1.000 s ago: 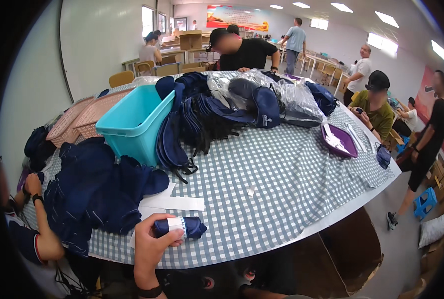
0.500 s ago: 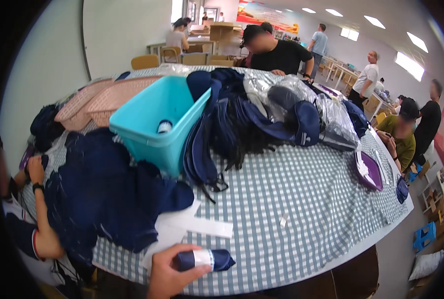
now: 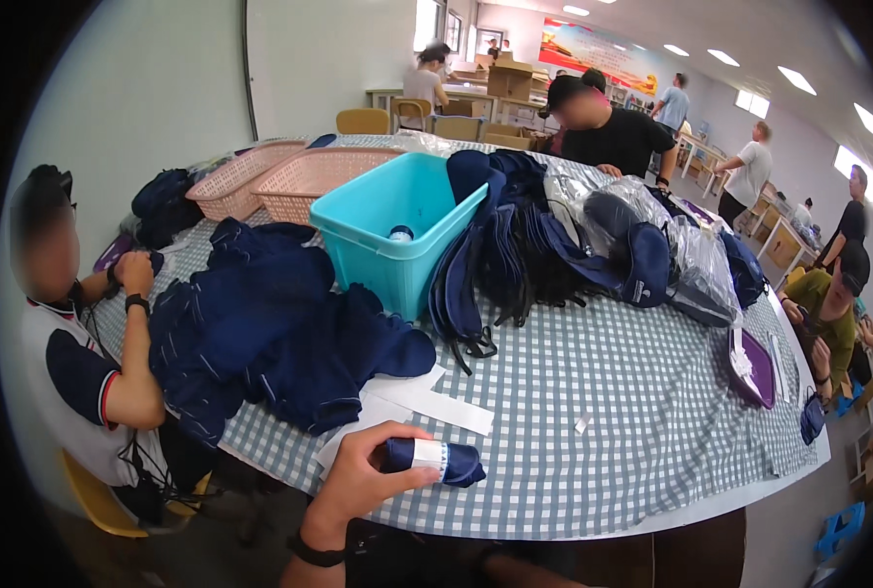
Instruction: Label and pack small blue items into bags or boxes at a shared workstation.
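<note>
Hands: the left hand is grasping, curled in a C no wider than what it grips, thumb on the near side and fingers over the far side; the right hand is out of sight, so its state cannot be told
Navy roll: the rolled navy bundle sits in the left hand by the near edge of the worktop; whether it touches the cloth cannot be told
Long axis: roughly left to right, the right end a little nearer; the gathered, pointed end faces right, clear of the fingers; the other end faces left, into the palm
White band: a printed paper band wraps the roll's middle, crosswise to its length
Just beyond: white paper strips flat on the checked cloth; a navy fabric heap to their left
Farther: a turquoise bin with a banded roll inside; nested navy caps against its right side
Far right: a purple tray holding white slips
</note>
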Demonstrator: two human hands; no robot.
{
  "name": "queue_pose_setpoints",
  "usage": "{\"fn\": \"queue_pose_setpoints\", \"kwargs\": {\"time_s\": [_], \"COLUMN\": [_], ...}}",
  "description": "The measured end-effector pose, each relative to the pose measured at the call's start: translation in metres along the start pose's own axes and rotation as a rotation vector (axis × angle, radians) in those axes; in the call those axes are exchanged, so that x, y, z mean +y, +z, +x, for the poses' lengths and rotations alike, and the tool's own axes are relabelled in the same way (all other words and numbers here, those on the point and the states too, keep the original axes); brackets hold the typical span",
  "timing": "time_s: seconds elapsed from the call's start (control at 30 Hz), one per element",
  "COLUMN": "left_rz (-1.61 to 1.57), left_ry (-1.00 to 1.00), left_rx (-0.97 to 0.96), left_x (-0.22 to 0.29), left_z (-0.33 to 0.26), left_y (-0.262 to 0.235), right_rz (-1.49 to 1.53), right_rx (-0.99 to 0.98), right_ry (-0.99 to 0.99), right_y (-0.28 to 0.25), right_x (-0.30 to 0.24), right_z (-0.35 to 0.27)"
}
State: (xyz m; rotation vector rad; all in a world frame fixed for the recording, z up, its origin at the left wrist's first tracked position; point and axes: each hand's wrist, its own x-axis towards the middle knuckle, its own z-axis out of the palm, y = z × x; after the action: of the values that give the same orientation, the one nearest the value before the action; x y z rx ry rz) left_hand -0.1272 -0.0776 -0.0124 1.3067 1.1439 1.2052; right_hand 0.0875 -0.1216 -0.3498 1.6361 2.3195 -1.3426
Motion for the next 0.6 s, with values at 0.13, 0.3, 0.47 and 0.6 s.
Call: {"fn": "queue_pose_setpoints", "kwargs": {"time_s": [0.13,0.3,0.47,0.6], "left_rz": [0.162,0.06,-0.101,-0.196], "left_ry": [0.188,0.328,0.365,0.27], "left_rx": [0.012,0.044,-0.107,-0.149], "left_x": [0.007,0.036,0.052,0.06], "left_z": [-0.015,-0.02,0.023,0.057], "left_y": [-0.009,-0.02,-0.001,0.026], "right_rz": [-0.002,0.021,0.062,0.27], "right_rx": [0.011,0.043,0.086,0.126], "right_ry": [0.02,0.042,0.068,0.029], "right_y": [-0.029,-0.039,-0.032,-0.034], "right_x": [0.021,0.042,0.049,0.055], "right_z": [-0.007,-0.02,-0.039,-0.06]}}
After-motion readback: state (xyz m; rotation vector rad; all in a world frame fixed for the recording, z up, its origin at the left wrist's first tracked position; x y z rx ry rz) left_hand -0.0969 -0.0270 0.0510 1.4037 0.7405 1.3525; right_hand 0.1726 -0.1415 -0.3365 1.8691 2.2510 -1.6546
